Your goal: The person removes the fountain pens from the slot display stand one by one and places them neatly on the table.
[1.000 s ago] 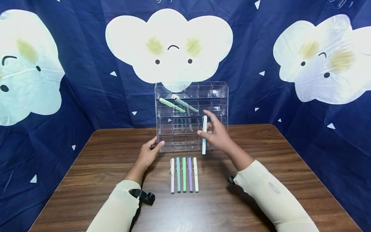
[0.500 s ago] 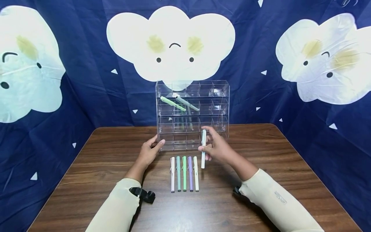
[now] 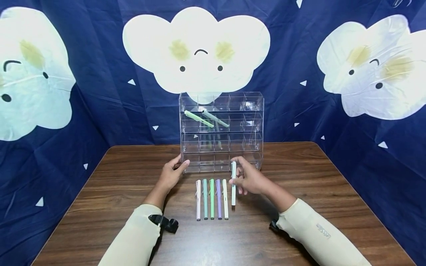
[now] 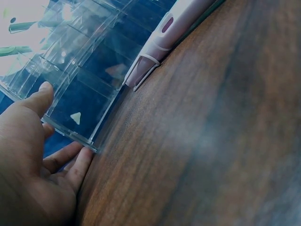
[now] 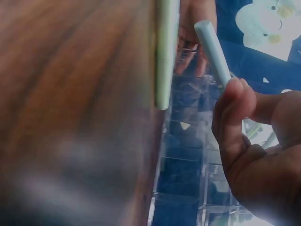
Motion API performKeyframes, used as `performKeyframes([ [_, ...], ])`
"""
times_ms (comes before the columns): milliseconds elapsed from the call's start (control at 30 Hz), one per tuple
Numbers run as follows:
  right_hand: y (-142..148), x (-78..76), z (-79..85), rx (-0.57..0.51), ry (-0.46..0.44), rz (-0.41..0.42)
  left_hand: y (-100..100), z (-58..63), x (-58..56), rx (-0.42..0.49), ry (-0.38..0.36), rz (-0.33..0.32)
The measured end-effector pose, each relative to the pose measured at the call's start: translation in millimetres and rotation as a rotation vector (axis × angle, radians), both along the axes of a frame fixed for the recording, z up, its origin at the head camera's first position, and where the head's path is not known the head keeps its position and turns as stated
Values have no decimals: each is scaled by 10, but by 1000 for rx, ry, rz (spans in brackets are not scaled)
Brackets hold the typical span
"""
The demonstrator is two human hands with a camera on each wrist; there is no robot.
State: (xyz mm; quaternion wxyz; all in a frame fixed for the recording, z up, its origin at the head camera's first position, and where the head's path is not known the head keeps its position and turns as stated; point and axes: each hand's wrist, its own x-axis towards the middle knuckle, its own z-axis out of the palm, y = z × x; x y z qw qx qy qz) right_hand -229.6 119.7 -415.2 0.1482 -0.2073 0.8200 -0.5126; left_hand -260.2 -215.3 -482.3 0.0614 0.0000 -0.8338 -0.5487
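My right hand (image 3: 250, 179) pinches a pale blue-white pen (image 3: 233, 195), held upright between thumb and fingers just right of a row of pens. In the right wrist view one end of that pen (image 5: 214, 52) sticks out past the fingertips. My left hand (image 3: 170, 178) holds the lower left edge of a clear plastic display rack (image 3: 206, 143), thumb at the front and fingers round the side. Lying side by side before the rack are a pink pen (image 3: 198, 201), a teal pen (image 3: 205, 201), a green pen (image 3: 212, 201), a purple pen (image 3: 219, 201) and a cream pen (image 3: 226, 201).
A light green pen (image 3: 199, 119) and a grey-green pen (image 3: 215, 119) lie slanted in the rack's second tier from the top. The rack stands on a brown wooden table (image 3: 133, 236), close to a blue cloth backdrop (image 3: 100, 74) printed with clouds.
My right hand has come down and toward me with the pale pen, from in front of the rack to beside the pen row. My left hand keeps its place on the rack.
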Motion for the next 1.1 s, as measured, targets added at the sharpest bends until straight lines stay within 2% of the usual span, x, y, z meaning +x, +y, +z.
performKeyframes([
  [133,11,-20,-67,56,7,18,-4,0,-11,3,4,3],
  [467,25,-57,-161,91,25,46,7,-11,-16,30,20,1],
  [667,7,-68,-231,134,18,117,-5,-3,-8,23,8,1],
  [1100,32,-85,-332,127,-23,172,-8,-9,-10,8,14,-2],
])
